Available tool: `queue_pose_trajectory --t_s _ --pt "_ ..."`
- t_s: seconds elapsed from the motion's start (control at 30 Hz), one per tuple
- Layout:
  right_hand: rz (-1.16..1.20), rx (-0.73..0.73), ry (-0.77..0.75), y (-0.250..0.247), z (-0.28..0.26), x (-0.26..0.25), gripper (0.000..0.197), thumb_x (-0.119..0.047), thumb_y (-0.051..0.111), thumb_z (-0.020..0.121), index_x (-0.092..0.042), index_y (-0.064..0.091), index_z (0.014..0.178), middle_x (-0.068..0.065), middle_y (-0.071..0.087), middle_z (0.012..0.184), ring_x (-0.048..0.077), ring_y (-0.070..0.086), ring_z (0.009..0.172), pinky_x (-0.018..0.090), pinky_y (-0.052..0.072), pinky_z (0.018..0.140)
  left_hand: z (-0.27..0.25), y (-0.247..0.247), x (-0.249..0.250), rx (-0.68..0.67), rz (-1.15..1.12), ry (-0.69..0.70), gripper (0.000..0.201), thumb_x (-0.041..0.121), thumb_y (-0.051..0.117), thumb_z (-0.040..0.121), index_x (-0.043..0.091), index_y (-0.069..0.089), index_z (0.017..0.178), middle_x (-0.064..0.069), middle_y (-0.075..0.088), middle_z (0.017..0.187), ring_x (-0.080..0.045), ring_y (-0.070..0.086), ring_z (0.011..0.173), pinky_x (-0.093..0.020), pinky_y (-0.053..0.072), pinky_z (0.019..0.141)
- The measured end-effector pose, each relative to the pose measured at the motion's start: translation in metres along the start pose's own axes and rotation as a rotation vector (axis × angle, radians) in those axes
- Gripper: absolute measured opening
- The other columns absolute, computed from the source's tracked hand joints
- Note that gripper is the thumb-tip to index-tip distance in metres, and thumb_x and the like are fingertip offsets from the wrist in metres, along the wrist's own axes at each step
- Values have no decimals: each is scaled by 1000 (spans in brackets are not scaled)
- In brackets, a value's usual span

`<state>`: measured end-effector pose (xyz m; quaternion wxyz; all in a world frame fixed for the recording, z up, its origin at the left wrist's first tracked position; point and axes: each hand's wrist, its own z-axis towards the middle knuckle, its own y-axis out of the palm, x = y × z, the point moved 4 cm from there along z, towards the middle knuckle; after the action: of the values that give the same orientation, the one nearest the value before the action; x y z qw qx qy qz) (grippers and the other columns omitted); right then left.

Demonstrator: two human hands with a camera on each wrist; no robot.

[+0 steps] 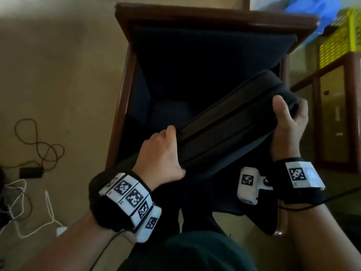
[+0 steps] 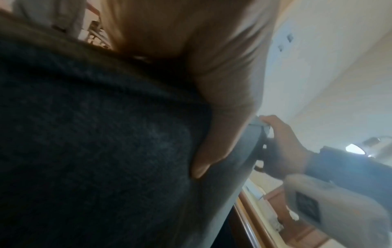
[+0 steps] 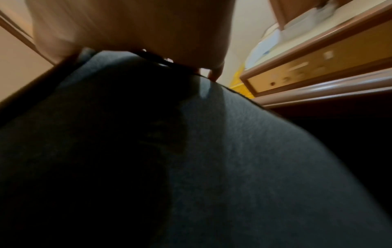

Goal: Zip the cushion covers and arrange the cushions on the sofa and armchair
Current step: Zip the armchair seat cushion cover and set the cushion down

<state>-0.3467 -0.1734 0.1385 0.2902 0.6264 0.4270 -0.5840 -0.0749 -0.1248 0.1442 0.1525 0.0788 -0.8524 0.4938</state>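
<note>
A dark grey cushion (image 1: 230, 124) is held edge-up and slanted above the seat of a wooden-framed armchair (image 1: 125, 79) with dark upholstery. A seam or zip line runs along its upper edge. My left hand (image 1: 164, 153) grips the cushion's lower left end, thumb on the near face. My right hand (image 1: 289, 122) grips the upper right end, thumb on top and fingers wrapped behind. In the left wrist view the cushion (image 2: 95, 134) fills the frame with my thumb (image 2: 212, 151) pressed on it. In the right wrist view the cushion (image 3: 233, 159) sits under my right hand (image 3: 131, 25).
Cables and a power adapter (image 1: 31, 172) lie on the beige floor left of the armchair. A wooden shelf unit (image 1: 332, 114) with a yellow crate (image 1: 340, 40) stands on the right. Blue plastic (image 1: 312, 8) lies behind the chair.
</note>
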Motion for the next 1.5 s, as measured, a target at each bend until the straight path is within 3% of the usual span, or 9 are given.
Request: queue_pose_trajectory --t_s 0.2,0.37,0.43,0.6,0.73,0.9,1.17,1.33,1.5 --pt "-167 84 184 -64 -37 58 28 -38 59 76 -21 50 95 -7 51 89 -3 51 75 17 43 73 9 38 17 38 148 81 86 30 85 43 7 48 117 -8 57 107 -30 58 91 -39 40 73" --pt "-727 24 -276 -25 -36 -2 43 -23 61 74 -2 57 112 13 54 109 30 49 109 35 39 96 -2 34 5 92 74 50 106 48 89 51 13 41 140 -8 50 132 -31 50 118 -44 36 100" --pt "-729 -213 -449 17 -50 -16 49 -28 64 73 -4 60 116 18 54 122 30 46 119 35 35 103 -9 33 1 78 44 40 108 57 83 59 21 33 147 -3 45 140 -27 44 127 -42 29 108" --pt "-898 -1073 -424 110 -114 -5 92 -42 56 54 -16 45 142 9 34 154 28 33 142 48 22 115 -51 28 -44 88 32 -39 106 64 75 62 22 31 149 -2 42 146 -26 41 134 -46 30 106" --pt "-1335 -1243 -689 132 -163 9 111 -55 52 54 -21 20 154 11 34 152 34 30 139 58 10 116 -103 23 -117 107 28 -212 110 62 81 55 25 35 147 0 42 147 -26 42 133 -47 33 104" --pt "-1517 -1076 -805 145 -194 24 127 -71 81 41 -17 35 146 16 52 127 37 50 114 63 32 103 -147 40 -179 96 -299 -264 118 45 91 53 25 27 150 -2 40 146 -24 41 131 -42 39 106" --pt "-1368 -861 -755 141 -204 20 82 -46 82 44 -17 56 116 1 62 92 27 61 85 44 42 82 -141 57 -189 140 -475 -172 98 34 93 49 19 38 130 -1 58 117 -24 60 103 -37 52 83" --pt "-1237 -667 -698 91 -211 -2 74 -34 82 42 -16 60 111 0 65 95 29 61 87 42 38 81 -153 19 -152 261 -453 84 83 29 90 48 15 51 120 1 64 105 -24 65 94 -30 50 80" --pt "-987 -489 -564 23 -189 -58 81 -35 81 37 -9 61 111 8 63 99 36 60 91 38 37 82 -158 -64 -72 366 -489 434 82 40 88 49 17 57 121 2 65 113 -20 64 106 -47 50 93"
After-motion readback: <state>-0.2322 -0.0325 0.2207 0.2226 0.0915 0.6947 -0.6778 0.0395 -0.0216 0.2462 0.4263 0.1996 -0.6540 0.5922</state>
